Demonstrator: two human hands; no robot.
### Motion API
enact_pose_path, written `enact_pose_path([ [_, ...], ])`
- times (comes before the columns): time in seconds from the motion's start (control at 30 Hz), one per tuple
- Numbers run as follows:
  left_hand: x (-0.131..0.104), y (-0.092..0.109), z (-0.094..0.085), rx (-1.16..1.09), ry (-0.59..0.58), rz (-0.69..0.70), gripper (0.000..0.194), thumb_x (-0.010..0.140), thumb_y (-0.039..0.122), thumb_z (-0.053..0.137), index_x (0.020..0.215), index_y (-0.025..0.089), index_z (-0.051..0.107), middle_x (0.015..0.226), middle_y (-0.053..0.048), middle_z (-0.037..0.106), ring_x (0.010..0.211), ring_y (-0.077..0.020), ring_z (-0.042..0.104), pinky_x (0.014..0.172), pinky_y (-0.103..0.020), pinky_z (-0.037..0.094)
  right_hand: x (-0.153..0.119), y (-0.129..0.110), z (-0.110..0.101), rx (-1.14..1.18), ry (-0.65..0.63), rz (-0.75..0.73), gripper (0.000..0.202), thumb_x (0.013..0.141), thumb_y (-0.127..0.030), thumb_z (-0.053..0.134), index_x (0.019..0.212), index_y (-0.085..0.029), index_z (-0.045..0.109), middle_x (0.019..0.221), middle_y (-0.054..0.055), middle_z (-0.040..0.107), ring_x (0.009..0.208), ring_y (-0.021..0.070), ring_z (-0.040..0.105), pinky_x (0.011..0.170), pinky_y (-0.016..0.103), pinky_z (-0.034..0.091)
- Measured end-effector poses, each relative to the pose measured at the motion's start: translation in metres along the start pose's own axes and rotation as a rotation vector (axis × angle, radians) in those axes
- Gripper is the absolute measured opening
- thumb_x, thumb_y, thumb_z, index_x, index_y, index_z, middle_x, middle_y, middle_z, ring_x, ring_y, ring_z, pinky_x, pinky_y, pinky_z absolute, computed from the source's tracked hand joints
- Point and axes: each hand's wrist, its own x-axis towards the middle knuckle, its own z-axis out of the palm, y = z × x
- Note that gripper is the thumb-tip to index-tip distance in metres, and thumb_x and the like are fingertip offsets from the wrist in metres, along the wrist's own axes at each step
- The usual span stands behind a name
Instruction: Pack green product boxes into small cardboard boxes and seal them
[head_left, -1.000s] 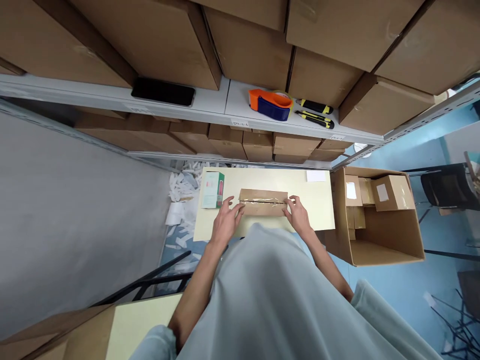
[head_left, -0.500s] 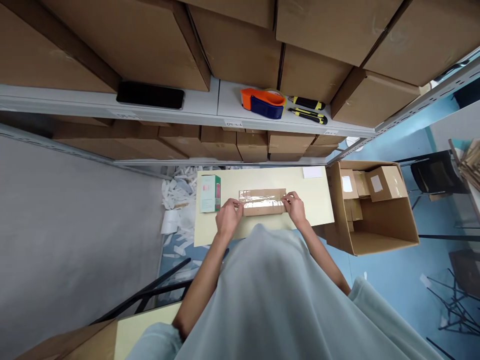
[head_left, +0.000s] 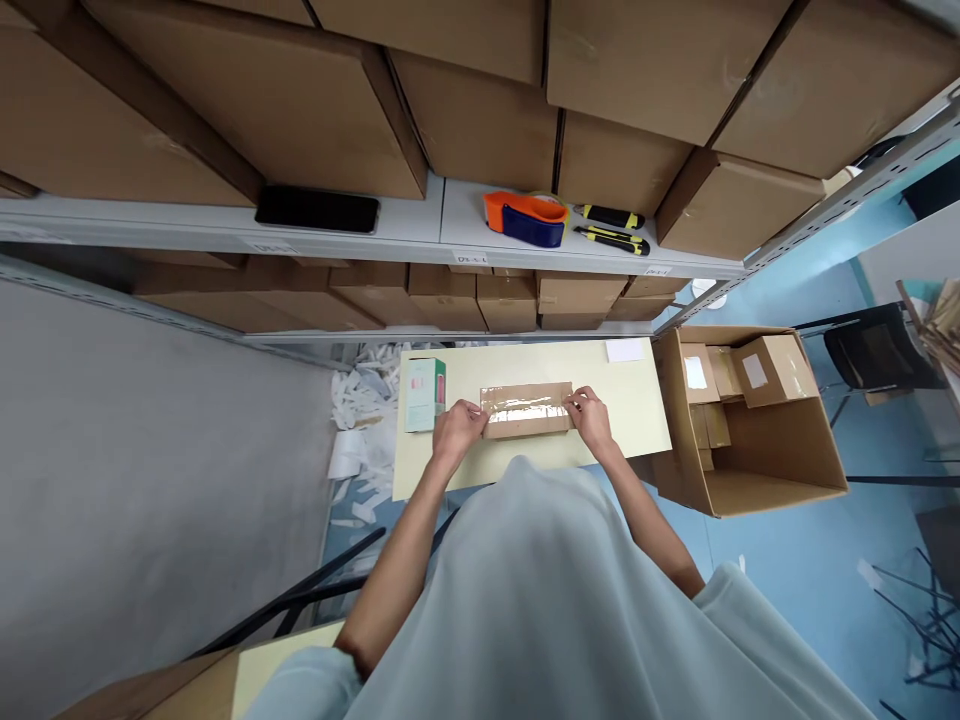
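Note:
A flat, long brown cardboard piece (head_left: 525,425) with shiny clear tape along it lies on the pale yellow table (head_left: 630,420). My left hand (head_left: 459,430) pinches its left end, fingers closed. At the right end, my right hand (head_left: 590,415) holds the corner between thumb and fingers. Left of my left hand stands a green and white box (head_left: 425,395). A white paper (head_left: 624,350) lies at the table's back right.
Above the table, a shelf (head_left: 420,235) bears a black phone (head_left: 317,209), an orange and blue tape dispenser (head_left: 526,219), yellow-black cutters (head_left: 611,228) and large cartons. An open carton (head_left: 772,450) with small boxes stands right. White scraps (head_left: 367,395) lie left.
The view has shifted slightly, so the shelf and table appear a little lower. Both hands still hold the ends of the cardboard, which looks slightly tilted toward the camera.

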Motion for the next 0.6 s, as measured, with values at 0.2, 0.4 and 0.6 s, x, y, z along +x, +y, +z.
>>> enact_pose_path([
  [0.2, -0.012, -0.022, 0.006, -0.007, 0.048, 0.010, 0.023, 0.101, 0.041, 0.069, 0.118, 0.024, 0.073, 0.103, -0.006, 0.087, 0.101, -0.0284, 0.082, 0.086, -0.035, 0.056, -0.022, -0.001, 0.017, 0.052, -0.008, -0.043, 0.025, 0.112, -0.020, 0.066, 0.117, -0.026, 0.089, 0.129, 0.006, 0.073, 0.090, 0.0179, 0.077, 0.092, 0.032, 0.061],
  [0.4, -0.014, -0.028, 0.010, -0.096, 0.046, 0.003, 0.022, 0.101, 0.043, 0.071, 0.114, 0.025, 0.074, 0.103, -0.006, 0.087, 0.099, -0.0263, 0.082, 0.082, -0.032, 0.055, -0.022, 0.005, 0.029, 0.043, 0.063, -0.058, 0.030, 0.112, -0.019, 0.060, 0.119, -0.024, 0.088, 0.134, 0.009, 0.073, 0.102, 0.0217, 0.079, 0.096, 0.034, 0.062],
  [0.6, -0.006, -0.004, 0.030, -0.083, 0.027, 0.044, 0.023, 0.101, 0.044, 0.072, 0.114, 0.025, 0.076, 0.105, -0.006, 0.087, 0.099, -0.0262, 0.082, 0.083, -0.032, 0.055, 0.027, 0.025, 0.012, 0.019, 0.082, -0.016, 0.028, 0.107, -0.017, 0.060, 0.113, -0.021, 0.088, 0.131, 0.011, 0.077, 0.103, 0.0228, 0.079, 0.098, 0.034, 0.062],
])
